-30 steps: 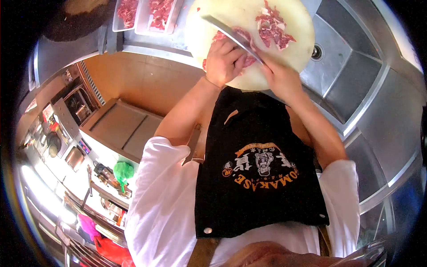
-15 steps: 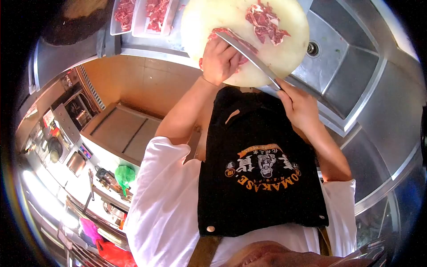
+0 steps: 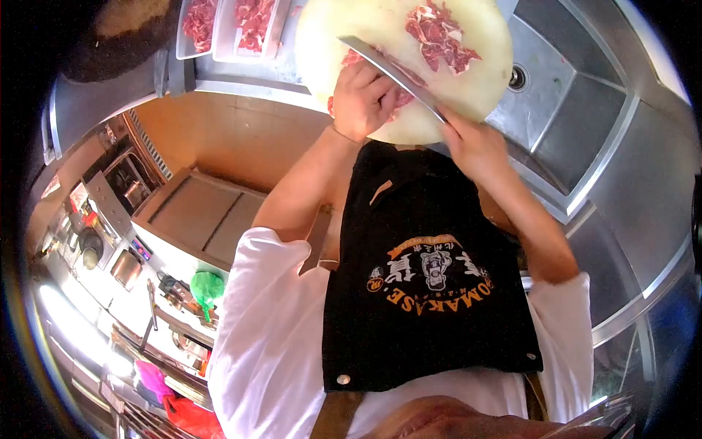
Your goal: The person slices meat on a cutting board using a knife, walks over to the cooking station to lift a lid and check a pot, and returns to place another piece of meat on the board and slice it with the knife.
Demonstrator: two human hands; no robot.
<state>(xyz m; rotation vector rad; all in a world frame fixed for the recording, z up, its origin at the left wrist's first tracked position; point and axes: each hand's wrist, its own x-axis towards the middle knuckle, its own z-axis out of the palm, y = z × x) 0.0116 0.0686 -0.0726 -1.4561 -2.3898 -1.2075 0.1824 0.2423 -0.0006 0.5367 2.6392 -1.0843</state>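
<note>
A round, pale cutting board (image 3: 468, 102) is at the top of the head view. My left hand (image 3: 363, 102) presses a piece of raw red meat (image 3: 404, 96) onto it, fingers curled and closed over the meat, partly hiding it. In my right hand (image 3: 474, 143) is the handle of a long kitchen knife (image 3: 391, 69). Its blade lies across the meat, close beside my left fingers, with the tip pointing to the upper left. Farther up the board sits a pile of sliced meat (image 3: 440, 40), touched by neither hand.
Two white trays of cut meat, a left tray (image 3: 196, 55) and a right tray (image 3: 274, 44), stand left of the board. A steel sink (image 3: 541, 88) with a drain is on the right. A metal counter edge (image 3: 248, 85) runs below the trays.
My right hand has moved forward and to the left, carrying the knife; the blade tip now reaches farther past the meat. My left hand has stayed nearly in place.
</note>
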